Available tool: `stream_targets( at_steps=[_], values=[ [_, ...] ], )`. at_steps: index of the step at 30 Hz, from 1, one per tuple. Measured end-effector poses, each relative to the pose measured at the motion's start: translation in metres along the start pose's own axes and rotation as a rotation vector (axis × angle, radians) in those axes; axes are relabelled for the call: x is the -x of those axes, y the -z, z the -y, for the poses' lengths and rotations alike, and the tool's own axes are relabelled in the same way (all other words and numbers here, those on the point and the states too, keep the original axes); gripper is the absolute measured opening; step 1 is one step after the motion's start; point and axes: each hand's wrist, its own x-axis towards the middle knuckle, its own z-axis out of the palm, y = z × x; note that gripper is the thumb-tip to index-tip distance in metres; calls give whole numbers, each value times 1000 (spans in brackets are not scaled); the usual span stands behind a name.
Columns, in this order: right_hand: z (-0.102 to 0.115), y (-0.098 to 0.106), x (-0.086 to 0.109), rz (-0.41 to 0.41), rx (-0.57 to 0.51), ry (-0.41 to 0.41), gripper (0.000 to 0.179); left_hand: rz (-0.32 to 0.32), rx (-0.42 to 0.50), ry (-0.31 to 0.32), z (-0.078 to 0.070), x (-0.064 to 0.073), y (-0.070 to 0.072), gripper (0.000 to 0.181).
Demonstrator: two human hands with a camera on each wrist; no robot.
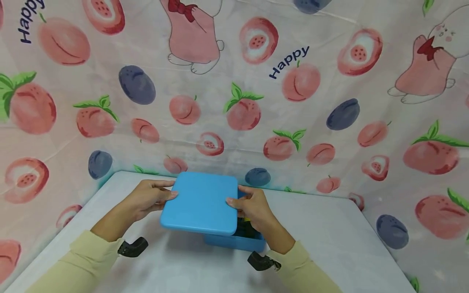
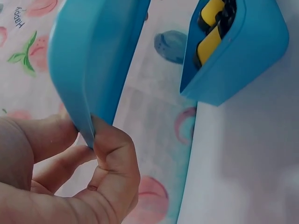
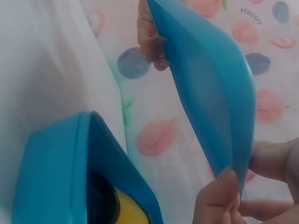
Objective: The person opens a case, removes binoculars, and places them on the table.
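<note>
A flat blue lid (image 1: 201,201) with rounded corners is held up between both hands, apart from the blue box (image 1: 234,243) below it. At the lid's left edge my left hand (image 1: 148,198) pinches the rim between thumb and fingers. My right hand (image 1: 254,205) grips the opposite edge the same way, thumb on top. In the left wrist view the box (image 2: 247,60) stands uncovered, with yellow and black objects (image 2: 210,46) inside. The right wrist view shows the lid's hollow underside (image 3: 201,88). What the yellow and black contents are, I cannot tell.
The box stands on a white tabletop (image 1: 322,244). Behind the table hangs a cloth (image 1: 220,89) printed with peaches, plums and rabbits. A black wrist device part (image 1: 133,247) sticks out by the left sleeve, and another (image 1: 261,261) by the right.
</note>
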Motion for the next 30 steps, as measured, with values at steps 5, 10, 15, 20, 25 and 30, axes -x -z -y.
stream_targets(
  at_steps=[5,10,15,20,25,30],
  values=[
    [-2,-9,-2,12,-1,-1,71,2,-2,4,2,2,9,72],
    [-1,-20,-4,19,2,3,70,1,-2,6,5,5,20,72],
    [2,-33,-6,28,-6,-11,71,7,4,1,10,10,33,73],
    [3,-41,-9,41,-20,-18,70,11,-5,-1,13,11,42,74],
    [2,-49,-15,57,-29,-8,69,7,-4,-2,16,12,51,74],
    [2,-57,-20,77,-63,-7,69,11,-5,3,18,12,60,75]
  ],
)
